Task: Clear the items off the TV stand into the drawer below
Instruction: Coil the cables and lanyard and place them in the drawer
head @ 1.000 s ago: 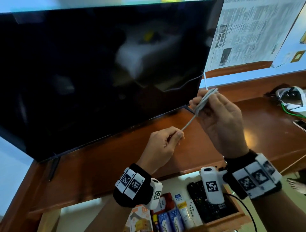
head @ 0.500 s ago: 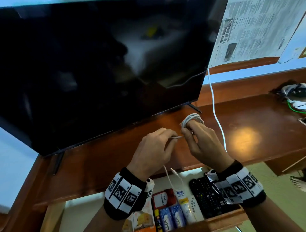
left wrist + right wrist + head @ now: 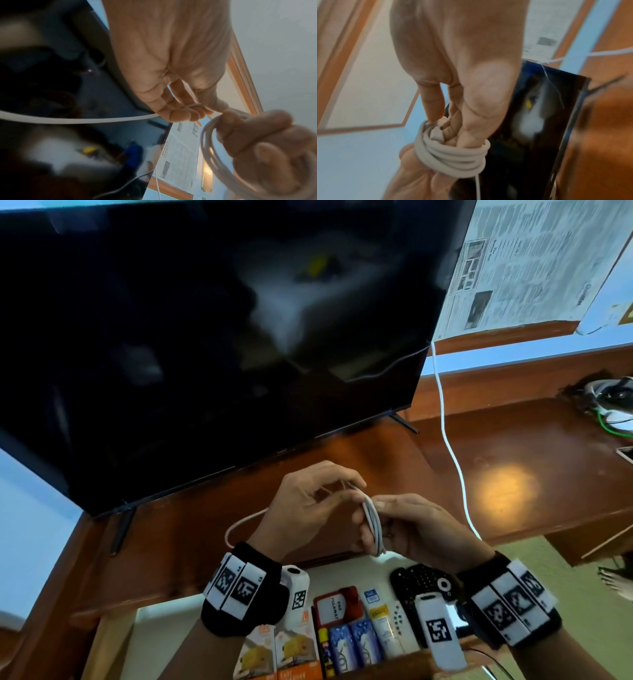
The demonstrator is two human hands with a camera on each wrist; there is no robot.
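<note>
A white cable is wound into a small coil that my right hand grips above the front edge of the wooden TV stand. The right wrist view shows the coil looped round my right fingers. My left hand, just left of it, pinches a loose strand between its fingertips; that strand trails in a loop to the left. Below the hands the drawer stands pulled out.
In the drawer lie a black remote, orange boxes, blue tubes and a red-and-white pack. A large TV fills the back. Another white cord hangs past its right edge. Headphones sit far right.
Both hands have come down from in front of the TV to the stand's front edge. The stretched cable is now wound into a coil on my right fingers, with a slack loop at the left.
</note>
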